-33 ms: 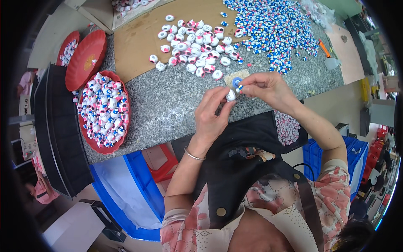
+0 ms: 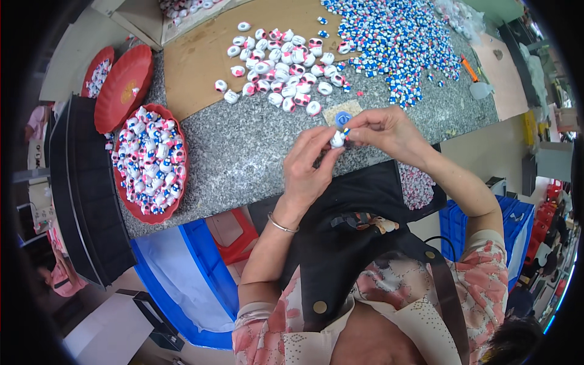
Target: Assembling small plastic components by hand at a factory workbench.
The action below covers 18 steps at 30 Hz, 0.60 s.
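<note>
Both hands meet over the granite table [image 2: 255, 152], unchanged from the matching earlier view: left hand [image 2: 307, 167] and right hand [image 2: 386, 131] pinch one small white piece [image 2: 337, 140] between fingertips, a blue cap [image 2: 343, 118] just above them.

Packaging observed:

- Open brown cardboard box [image 2: 137, 21] at the far left corner of the granite bench [image 2: 255, 152]; flaps spread, small white and pink pieces inside.
- Flat brown cardboard sheet [image 2: 207, 58] lying on the bench's far left part, under a cluster of white pieces.
- Clear crumpled plastic bags [image 2: 453, 12] at the far right edge of the bench, beside the heap of blue-and-white parts.
- Blue plastic crate lined with a pale plastic bag [image 2: 182, 280] on the floor below the bench's near left edge.

No labels, signs or screens can be made out.
</note>
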Each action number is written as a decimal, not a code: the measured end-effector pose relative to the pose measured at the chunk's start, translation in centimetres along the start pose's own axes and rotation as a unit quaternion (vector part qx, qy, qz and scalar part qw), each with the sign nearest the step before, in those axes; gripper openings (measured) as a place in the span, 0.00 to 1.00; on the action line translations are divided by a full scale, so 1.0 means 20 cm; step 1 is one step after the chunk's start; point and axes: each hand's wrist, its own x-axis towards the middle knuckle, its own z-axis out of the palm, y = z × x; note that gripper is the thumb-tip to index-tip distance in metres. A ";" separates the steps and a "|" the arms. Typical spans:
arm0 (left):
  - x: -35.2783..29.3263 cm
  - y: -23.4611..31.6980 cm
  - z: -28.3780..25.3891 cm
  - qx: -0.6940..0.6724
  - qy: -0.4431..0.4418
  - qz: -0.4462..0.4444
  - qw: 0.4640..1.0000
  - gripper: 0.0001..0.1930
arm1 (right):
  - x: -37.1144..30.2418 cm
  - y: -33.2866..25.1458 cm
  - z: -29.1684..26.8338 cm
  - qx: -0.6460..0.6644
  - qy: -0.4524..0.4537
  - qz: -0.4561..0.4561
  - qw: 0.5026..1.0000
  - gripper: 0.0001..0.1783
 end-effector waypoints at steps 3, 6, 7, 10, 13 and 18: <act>0.02 0.01 -0.03 -0.013 -0.051 0.000 0.999 0.19 | -0.04 -0.01 0.00 -0.048 0.011 -0.029 0.998 0.08; 0.04 0.06 -0.09 -0.183 -0.205 -0.116 0.954 0.14 | -0.08 -0.05 -0.03 -0.250 -0.029 -0.282 0.926 0.08; 0.04 0.06 -0.09 -0.183 -0.207 -0.113 0.954 0.14 | -0.08 -0.05 -0.03 -0.252 -0.026 -0.283 0.925 0.08; 0.02 0.07 -0.10 -0.241 -0.232 -0.165 0.928 0.13 | -0.11 -0.04 0.02 -0.215 -0.028 -0.268 0.939 0.07; -0.01 0.05 -0.10 -0.256 -0.211 -0.190 0.924 0.13 | -0.11 -0.01 0.06 -0.232 -0.009 -0.269 0.935 0.08; -0.02 0.14 -0.25 -0.095 -0.141 -0.136 0.976 0.12 | -0.08 0.01 -0.03 -0.206 -0.048 -0.231 0.950 0.10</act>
